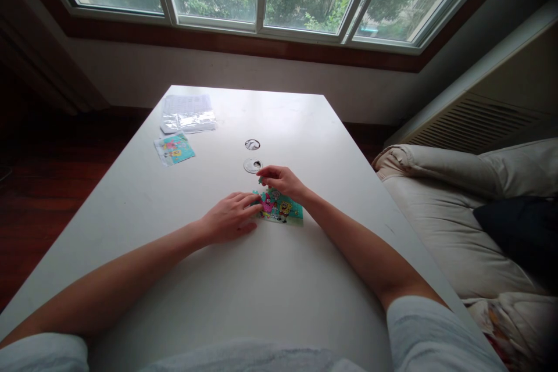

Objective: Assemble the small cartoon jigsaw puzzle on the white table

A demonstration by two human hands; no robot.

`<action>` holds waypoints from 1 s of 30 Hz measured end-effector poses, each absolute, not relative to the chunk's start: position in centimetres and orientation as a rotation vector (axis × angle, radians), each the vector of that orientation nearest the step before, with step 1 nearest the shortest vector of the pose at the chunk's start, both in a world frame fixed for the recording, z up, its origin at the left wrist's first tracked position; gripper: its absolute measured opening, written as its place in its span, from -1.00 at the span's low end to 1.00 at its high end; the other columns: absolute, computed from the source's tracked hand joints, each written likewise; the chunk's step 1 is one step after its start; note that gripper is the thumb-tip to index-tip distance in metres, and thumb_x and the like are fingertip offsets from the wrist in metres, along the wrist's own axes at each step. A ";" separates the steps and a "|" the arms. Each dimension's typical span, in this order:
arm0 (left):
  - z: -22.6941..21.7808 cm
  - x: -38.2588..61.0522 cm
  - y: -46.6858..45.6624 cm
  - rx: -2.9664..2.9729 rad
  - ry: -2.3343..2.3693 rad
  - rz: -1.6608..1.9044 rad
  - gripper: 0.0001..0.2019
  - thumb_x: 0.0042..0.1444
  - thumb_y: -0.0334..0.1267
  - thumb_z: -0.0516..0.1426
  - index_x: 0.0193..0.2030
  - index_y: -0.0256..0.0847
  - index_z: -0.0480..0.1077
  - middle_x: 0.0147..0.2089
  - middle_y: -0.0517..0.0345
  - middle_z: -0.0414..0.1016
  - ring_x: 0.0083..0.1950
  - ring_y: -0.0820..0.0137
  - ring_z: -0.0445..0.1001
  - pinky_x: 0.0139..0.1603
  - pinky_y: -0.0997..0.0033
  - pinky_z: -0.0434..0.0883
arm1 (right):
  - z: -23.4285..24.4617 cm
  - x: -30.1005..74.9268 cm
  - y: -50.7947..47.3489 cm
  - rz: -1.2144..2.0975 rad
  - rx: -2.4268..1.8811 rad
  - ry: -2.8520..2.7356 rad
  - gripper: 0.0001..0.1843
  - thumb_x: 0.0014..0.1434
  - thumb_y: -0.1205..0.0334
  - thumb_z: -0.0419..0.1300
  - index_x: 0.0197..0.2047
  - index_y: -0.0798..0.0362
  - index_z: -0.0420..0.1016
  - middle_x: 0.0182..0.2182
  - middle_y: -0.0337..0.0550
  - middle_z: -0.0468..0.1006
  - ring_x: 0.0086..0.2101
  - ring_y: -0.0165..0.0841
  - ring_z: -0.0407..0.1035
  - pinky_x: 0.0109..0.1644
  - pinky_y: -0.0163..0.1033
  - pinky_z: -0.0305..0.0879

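at the middle of the white desk (279, 279) lies a small cartoon jigsaw (281, 207). the left hand (230, 216) rests flat, fingers loosely spread, touching the jigsaw's left edge. the right hand (281, 179) pinches a small teal piece (260, 179) just above the jigsaw's top edge. beyond the jigsaw sit two round clear lids (252, 164), farther left a picture card (174, 149) and a plastic bag (187, 113).

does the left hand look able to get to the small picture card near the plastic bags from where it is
Probably yes. The left hand rests at the puzzle, and the picture card lies farther up on the same side, with only bare table between. It looks a stretch, though.
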State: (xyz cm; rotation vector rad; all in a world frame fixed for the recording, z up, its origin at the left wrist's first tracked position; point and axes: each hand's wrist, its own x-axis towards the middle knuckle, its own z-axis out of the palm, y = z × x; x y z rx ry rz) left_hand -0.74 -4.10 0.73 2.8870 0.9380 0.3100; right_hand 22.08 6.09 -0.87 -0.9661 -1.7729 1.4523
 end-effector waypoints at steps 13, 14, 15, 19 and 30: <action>0.9 -0.7 -4.1 2.886 0.916 0.304 -0.58 0.31 -0.17 0.09 0.28 -0.15 0.26 0.36 -0.12 0.31 0.34 0.13 0.33 0.35 0.04 0.28 | -1.5 22.2 6.2 1.110 -1.027 -2.031 -0.78 0.14 0.22 0.24 -0.14 0.02 0.61 -0.29 -0.21 0.65 -0.28 -0.37 0.48 -0.16 -0.28 0.35; 0.8 -0.7 -4.1 2.889 0.916 0.298 -0.57 0.32 -0.16 0.09 0.29 -0.15 0.26 0.36 -0.12 0.30 0.34 0.12 0.32 0.35 0.04 0.28 | -1.5 22.1 6.1 1.084 -1.026 -2.051 -0.79 0.14 0.24 0.23 -0.14 0.00 0.61 -0.28 -0.22 0.65 -0.28 -0.38 0.48 -0.15 -0.28 0.35; 0.8 -0.7 -4.1 2.892 0.916 0.288 -0.57 0.32 -0.16 0.09 0.29 -0.15 0.26 0.37 -0.12 0.29 0.35 0.12 0.31 0.35 0.03 0.27 | -1.5 22.1 6.0 1.066 -1.024 -2.065 -0.79 0.14 0.25 0.22 -0.14 0.00 0.61 -0.28 -0.23 0.65 -0.28 -0.38 0.48 -0.14 -0.28 0.34; 0.8 -0.6 -4.1 2.894 0.921 0.272 -0.58 0.32 -0.17 0.09 0.29 -0.17 0.26 0.36 -0.14 0.30 0.34 0.11 0.31 0.34 0.02 0.29 | -1.4 21.7 5.3 1.024 -1.035 -2.128 -0.79 0.13 0.32 0.22 -0.16 -0.01 0.61 -0.31 -0.27 0.63 -0.32 -0.40 0.46 -0.14 -0.29 0.33; 0.7 -0.5 -4.2 2.878 0.927 0.304 -0.59 0.31 -0.18 0.09 0.27 -0.13 0.28 0.35 -0.11 0.31 0.32 0.12 0.33 0.33 0.04 0.29 | -1.0 21.4 5.1 0.775 -1.048 -2.280 -0.81 0.14 0.42 0.24 -0.22 -0.02 0.60 -0.36 -0.21 0.56 -0.23 -0.30 0.33 -0.07 -0.20 0.24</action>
